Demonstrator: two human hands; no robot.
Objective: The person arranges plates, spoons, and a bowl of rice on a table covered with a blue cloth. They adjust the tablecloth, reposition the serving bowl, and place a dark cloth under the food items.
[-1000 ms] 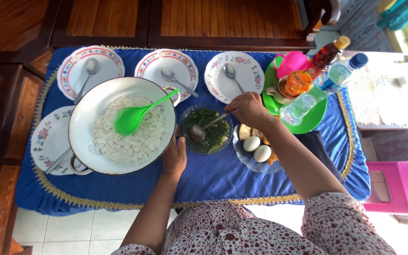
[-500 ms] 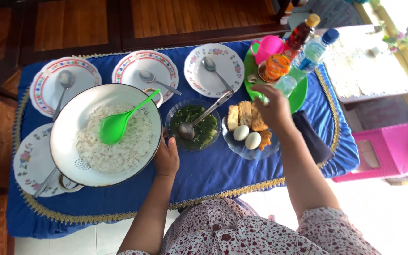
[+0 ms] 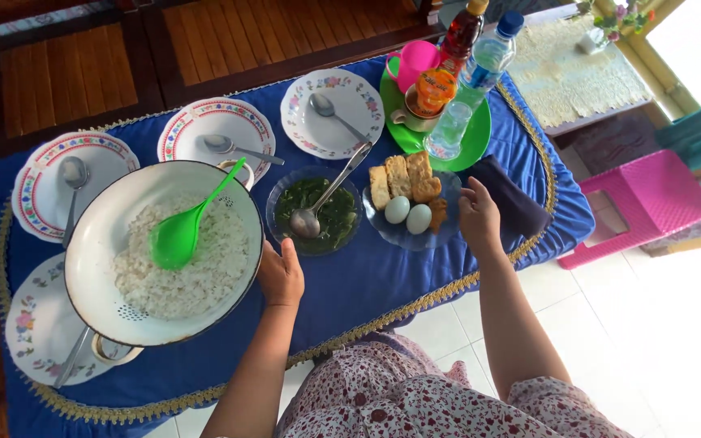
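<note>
Rice [image 3: 188, 272], white and clumpy, filled a round enamel basin [image 3: 115, 235] at the left under a green plastic ladle [image 3: 176, 235]; the left hand [image 3: 281, 276] rested open-palmed against its rim. Right of it, the right hand [image 3: 479, 217] touched, fingers loose, a blue glass plate [image 3: 448, 231].

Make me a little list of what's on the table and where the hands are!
Left hand: open, touching the rim of the big white rice bowl
Right hand: open, at the edge of the blue glass plate with eggs and fried pieces
Rice bowl: holds rice and a green scoop
Middle: glass bowl of greens with a metal spoon
Back: flowered plates, each with a spoon
Green tray: bottles, pink cup
Cloth: blue
</note>
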